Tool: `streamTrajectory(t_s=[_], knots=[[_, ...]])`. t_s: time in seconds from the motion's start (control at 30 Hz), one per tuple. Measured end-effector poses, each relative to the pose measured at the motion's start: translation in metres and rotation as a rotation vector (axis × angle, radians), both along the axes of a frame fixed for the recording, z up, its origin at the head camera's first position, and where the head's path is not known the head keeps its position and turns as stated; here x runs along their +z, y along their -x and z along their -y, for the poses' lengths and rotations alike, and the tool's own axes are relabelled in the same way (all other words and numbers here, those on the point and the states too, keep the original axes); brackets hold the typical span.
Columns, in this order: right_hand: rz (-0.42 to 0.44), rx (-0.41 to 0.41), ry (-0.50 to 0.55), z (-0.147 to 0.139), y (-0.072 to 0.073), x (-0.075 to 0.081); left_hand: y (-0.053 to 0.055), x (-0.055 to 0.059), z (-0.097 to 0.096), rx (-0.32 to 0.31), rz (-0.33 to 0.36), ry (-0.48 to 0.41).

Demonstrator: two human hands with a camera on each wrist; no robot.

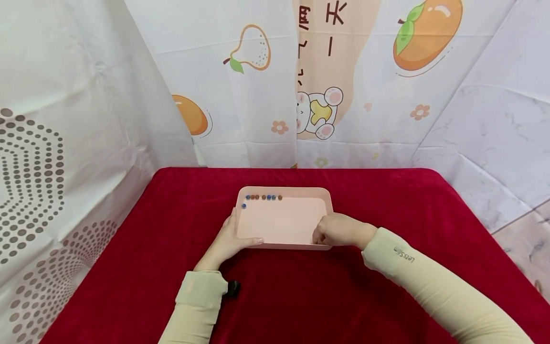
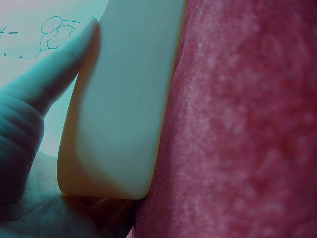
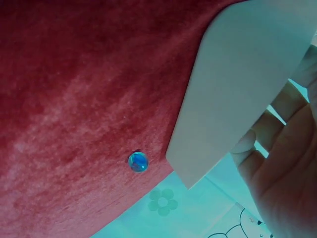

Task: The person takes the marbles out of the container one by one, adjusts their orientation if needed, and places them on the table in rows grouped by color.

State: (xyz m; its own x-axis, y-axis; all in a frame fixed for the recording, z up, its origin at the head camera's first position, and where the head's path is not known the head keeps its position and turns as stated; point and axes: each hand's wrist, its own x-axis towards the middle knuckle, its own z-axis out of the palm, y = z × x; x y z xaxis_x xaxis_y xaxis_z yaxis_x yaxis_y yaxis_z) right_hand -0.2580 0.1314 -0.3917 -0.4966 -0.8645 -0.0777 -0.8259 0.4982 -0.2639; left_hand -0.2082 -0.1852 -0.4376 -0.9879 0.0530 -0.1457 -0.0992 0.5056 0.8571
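A pale pink tray (image 1: 283, 222) lies on the red cloth. Along its far wall sits a row of several small marbles (image 1: 269, 197), blue and brownish, with one blue marble (image 1: 244, 206) nearer the left wall. My left hand (image 1: 227, 241) grips the tray's near left corner; in the left wrist view the thumb (image 2: 74, 54) rests on the rim. Over the near right corner, my right hand (image 1: 337, 229) reaches inside with bent fingers, its fingertips hidden. The right wrist view shows another blue marble (image 3: 138, 161) on the cloth outside the tray wall (image 3: 233, 89).
Red velvety cloth (image 1: 275, 296) covers the table around the tray. Behind it hangs a white curtain (image 1: 258, 95) printed with fruit and a bear. A dotted white sheet (image 1: 77, 143) hangs at the left, a marbled one (image 1: 494, 129) at the right.
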Motion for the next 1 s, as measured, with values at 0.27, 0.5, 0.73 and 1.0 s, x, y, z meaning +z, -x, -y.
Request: streamTrajectory(t_s=[0.27, 0.5, 0.73, 1.0], knots=[[-0.045, 0.042, 0.068, -0.003, 0.002, -0.006, -0.001, 0.002, -0.001, 0.005, 0.006, -0.009], [-0.01, -0.02, 0.092, -0.006, 0.002, -0.01, -0.001, 0.002, -0.001, 0.003, 0.004, -0.005], [-0.072, -0.035, 0.135, -0.008, 0.002, -0.016, -0.001, 0.002, -0.001, 0.0, 0.003, 0.004], [-0.184, -0.03, 0.195, -0.008, 0.0, -0.019, 0.0, 0.001, -0.001, -0.007, -0.021, -0.004]])
